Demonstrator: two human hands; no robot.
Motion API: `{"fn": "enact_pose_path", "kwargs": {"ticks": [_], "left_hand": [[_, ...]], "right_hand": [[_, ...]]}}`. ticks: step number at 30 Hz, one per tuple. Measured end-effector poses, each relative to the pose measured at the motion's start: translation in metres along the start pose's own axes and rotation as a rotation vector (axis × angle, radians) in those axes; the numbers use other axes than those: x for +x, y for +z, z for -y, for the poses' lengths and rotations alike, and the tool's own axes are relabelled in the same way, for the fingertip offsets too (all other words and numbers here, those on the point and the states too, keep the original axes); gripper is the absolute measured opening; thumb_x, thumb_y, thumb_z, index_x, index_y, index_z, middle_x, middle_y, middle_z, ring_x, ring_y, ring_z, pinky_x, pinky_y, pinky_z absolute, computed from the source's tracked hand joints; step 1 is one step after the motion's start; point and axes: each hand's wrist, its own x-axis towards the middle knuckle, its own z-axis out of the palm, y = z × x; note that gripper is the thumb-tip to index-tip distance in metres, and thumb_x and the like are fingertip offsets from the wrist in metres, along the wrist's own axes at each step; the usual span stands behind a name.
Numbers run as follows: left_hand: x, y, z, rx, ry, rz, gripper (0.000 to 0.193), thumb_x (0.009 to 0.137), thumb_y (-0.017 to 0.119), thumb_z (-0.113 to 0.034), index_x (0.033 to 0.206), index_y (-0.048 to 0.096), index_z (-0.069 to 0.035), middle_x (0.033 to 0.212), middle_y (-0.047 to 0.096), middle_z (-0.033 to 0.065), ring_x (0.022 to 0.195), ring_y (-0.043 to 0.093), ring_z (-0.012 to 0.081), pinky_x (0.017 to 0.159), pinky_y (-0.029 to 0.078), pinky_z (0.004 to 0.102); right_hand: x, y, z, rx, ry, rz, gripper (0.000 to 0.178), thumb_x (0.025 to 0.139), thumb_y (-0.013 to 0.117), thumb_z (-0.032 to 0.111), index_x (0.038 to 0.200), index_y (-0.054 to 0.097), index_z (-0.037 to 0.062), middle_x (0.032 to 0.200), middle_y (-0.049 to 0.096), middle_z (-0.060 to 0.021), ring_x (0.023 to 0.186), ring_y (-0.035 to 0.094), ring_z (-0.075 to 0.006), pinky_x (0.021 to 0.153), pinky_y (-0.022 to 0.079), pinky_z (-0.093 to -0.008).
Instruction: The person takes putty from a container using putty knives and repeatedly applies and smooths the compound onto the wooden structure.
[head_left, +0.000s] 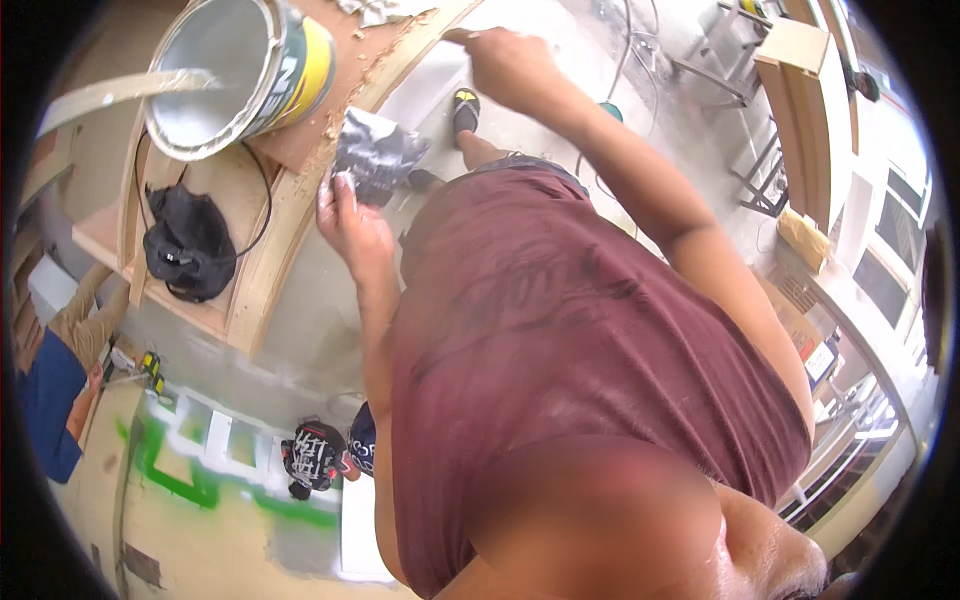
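My left hand (358,228) grips the lower edge of a square grey plate (378,155), smeared dark and pale, with the thumb over its face. White residue marks the fingers. Farther off, my right hand (512,68) is closed beside a long wooden edge (400,75). A short brownish piece juts from its fist, too small to identify. To the left of the plate, a tilted open bucket (318,68) with a yellow and dark green side rests on a wooden panel. Its inside is whitish, and a pale curved strip (130,95) crosses its mouth.
A black bag-like bundle (190,240) with a cord lies within the wooden frame (262,280). One person in blue (55,400) is at far left, and another in black (312,455) is lower down. A metal stand (712,80) and curved wooden piece (815,140) stand right.
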Motion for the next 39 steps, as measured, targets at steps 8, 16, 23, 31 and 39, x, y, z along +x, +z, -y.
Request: {"fn": "enact_pose_path", "kwargs": {"ticks": [8, 16, 23, 31, 39], "left_hand": [[0.012, 0.057, 0.009, -0.353, -0.287, 0.145, 0.021, 0.093, 0.059, -0.003, 0.113, 0.058, -0.002, 0.107, 0.067, 0.0091, 0.095, 0.066, 0.0201, 0.088, 0.054, 0.0358], [0.006, 0.071, -0.010, -0.156, -0.079, 0.246, 0.015, 0.092, 0.062, -0.006, 0.107, 0.061, -0.005, 0.102, 0.067, 0.0061, 0.090, 0.065, 0.0148, 0.084, 0.051, 0.0279], [0.015, 0.046, -0.025, -0.174, -0.114, 0.037, 0.012, 0.094, 0.061, -0.014, 0.102, 0.057, -0.007, 0.099, 0.062, 0.0019, 0.086, 0.059, 0.0085, 0.072, 0.046, 0.0221], [0.006, -0.018, -0.023, -0.136, -0.208, 0.049, 0.026, 0.093, 0.061, -0.011, 0.117, 0.056, -0.005, 0.110, 0.062, 0.0049, 0.098, 0.059, 0.0130, 0.081, 0.048, 0.0267], [-0.006, -0.032, -0.027, -0.104, -0.194, 0.048, 0.022, 0.093, 0.059, -0.009, 0.115, 0.056, -0.005, 0.106, 0.064, 0.0060, 0.095, 0.061, 0.0150, 0.081, 0.049, 0.0284]], "right_hand": [[-0.051, -0.008, -0.002, 1.423, 0.058, -0.232, 0.029, 0.094, 0.055, 0.008, 0.120, 0.059, -0.0032, 0.108, 0.069, -0.0152, 0.098, 0.066, -0.0232, 0.087, 0.051, -0.0325], [-0.084, 0.013, -0.004, 1.384, 0.119, 0.157, 0.037, 0.098, 0.058, 0.017, 0.130, 0.055, -0.0022, 0.114, 0.066, -0.0074, 0.101, 0.057, -0.0101, 0.094, 0.046, -0.0259], [-0.042, 0.097, -0.116, 1.332, 0.424, -0.629, 0.027, 0.097, 0.056, 0.014, 0.119, 0.059, -0.0023, 0.099, 0.066, -0.0045, 0.091, 0.060, -0.0098, 0.083, 0.050, -0.0259], [0.000, 0.146, -0.062, 1.163, 0.388, -1.009, 0.031, 0.094, 0.055, 0.012, 0.119, 0.061, -0.0043, 0.113, 0.067, -0.0176, 0.105, 0.063, -0.0240, 0.093, 0.047, -0.0320], [-0.052, 0.178, 0.034, 1.042, 0.389, -0.767, 0.031, 0.094, 0.058, 0.007, 0.124, 0.061, 0.0016, 0.121, 0.064, -0.0198, 0.112, 0.064, -0.0228, 0.094, 0.049, -0.0292]]}}
